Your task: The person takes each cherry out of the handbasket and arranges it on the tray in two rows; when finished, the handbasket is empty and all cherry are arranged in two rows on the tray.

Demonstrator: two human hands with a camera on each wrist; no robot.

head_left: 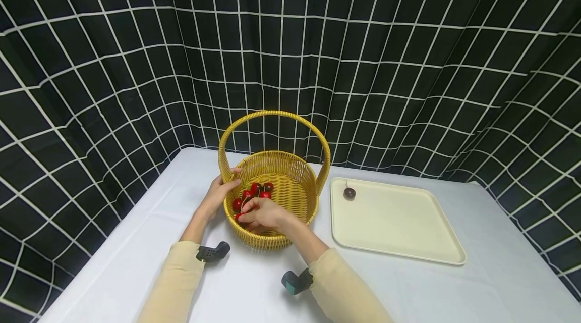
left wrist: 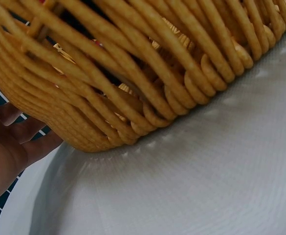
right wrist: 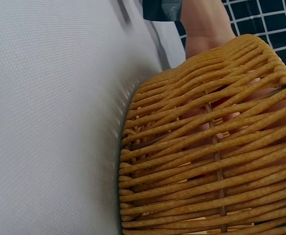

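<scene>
A yellow woven basket [head_left: 270,242] with a tall arched handle stands on the table. My left hand [head_left: 217,197] holds its left rim near the foot of the handle, thumb over the edge; the left wrist view shows this hand's fingers [left wrist: 40,147] against the outer side. My right hand [head_left: 268,214] reaches inside over the near rim and pinches a red cherry [head_left: 238,217] at the left wall. Several other dark red cherries [head_left: 256,187] lie beside it in the left part of the basket. In the right wrist view, the weave [right wrist: 206,156] mostly hides the right hand.
A cream tray [head_left: 395,222] lies right of the basket, with one dark cherry [head_left: 349,194], stem up, near its back left corner. White cloth [head_left: 254,287] covers the table. A black curtain [head_left: 281,35] with white grid lines surrounds the back and sides.
</scene>
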